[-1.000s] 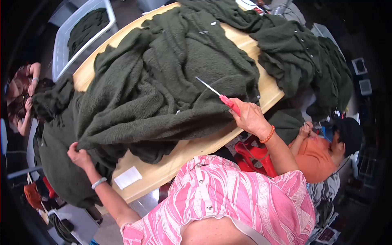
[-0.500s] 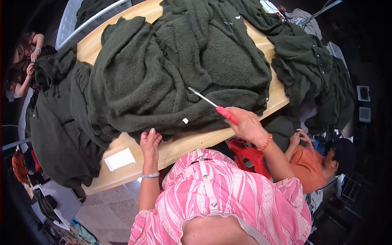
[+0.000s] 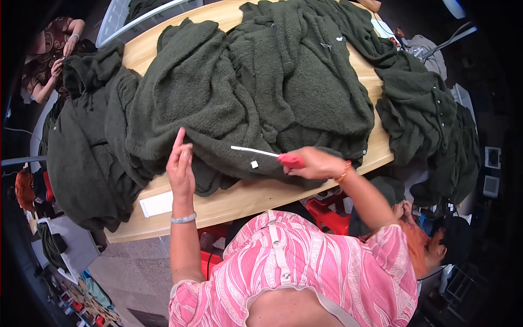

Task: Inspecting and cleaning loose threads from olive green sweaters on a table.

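Note:
A dark green fleecy garment (image 3: 190, 92) lies in folds across the table in front of me. My left hand (image 3: 181, 163) rests at its near edge, index finger stretched out over the cloth and nothing seen in the grip. My right hand (image 3: 316, 163) is closed around the red handle of a thin tool (image 3: 253, 150), whose long slim metal shaft points left above the fabric. I cannot make out its exact kind. Just under the shaft, a small white tag (image 3: 254, 164) sits on the garment.
The wooden table (image 3: 261, 191) curves before me, with a white paper slip (image 3: 156, 204) near its front left. More green garments (image 3: 419, 103) hang over the right end. A clear bin (image 3: 117, 22) stands at the back left. One person sits at far left, another at right beside red stools (image 3: 329, 215).
My left hand has moved forward and left onto the cloth. The right hand has come down slightly, and the tool's shaft has swung lower, nearly level. My view has shifted a little.

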`<state>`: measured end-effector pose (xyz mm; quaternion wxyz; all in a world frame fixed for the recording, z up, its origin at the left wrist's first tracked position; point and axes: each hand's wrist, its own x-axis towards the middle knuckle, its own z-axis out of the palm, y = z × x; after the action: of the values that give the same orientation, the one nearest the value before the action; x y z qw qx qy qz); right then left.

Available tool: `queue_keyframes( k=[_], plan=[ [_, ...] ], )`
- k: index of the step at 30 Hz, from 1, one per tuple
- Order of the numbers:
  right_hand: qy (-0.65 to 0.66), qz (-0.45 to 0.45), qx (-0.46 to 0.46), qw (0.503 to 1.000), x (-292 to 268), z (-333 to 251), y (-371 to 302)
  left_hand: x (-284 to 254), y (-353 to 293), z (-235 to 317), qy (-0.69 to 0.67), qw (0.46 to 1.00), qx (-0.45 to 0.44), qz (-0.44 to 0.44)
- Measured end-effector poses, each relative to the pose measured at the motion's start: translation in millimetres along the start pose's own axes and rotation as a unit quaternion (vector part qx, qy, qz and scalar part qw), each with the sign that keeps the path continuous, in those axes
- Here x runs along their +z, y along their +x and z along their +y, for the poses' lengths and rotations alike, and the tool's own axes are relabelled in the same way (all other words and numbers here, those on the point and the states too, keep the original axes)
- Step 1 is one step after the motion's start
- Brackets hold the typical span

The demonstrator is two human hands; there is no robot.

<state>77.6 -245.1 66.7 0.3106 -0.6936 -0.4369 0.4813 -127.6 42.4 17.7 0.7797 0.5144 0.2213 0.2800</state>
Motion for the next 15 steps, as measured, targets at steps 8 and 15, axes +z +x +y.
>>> queue_keyframes(
  k=[8,15],
  plan=[
    [-0.301,0.499,0.070,0.810,-254,-74,-7,64,115,22,0.346,0.893,0.288,-0.006],
    [-0.197,0.366,0.132,0.900,-180,-21,-24,42,45,-21,0.114,0.989,-0.014,0.090]
  ],
)
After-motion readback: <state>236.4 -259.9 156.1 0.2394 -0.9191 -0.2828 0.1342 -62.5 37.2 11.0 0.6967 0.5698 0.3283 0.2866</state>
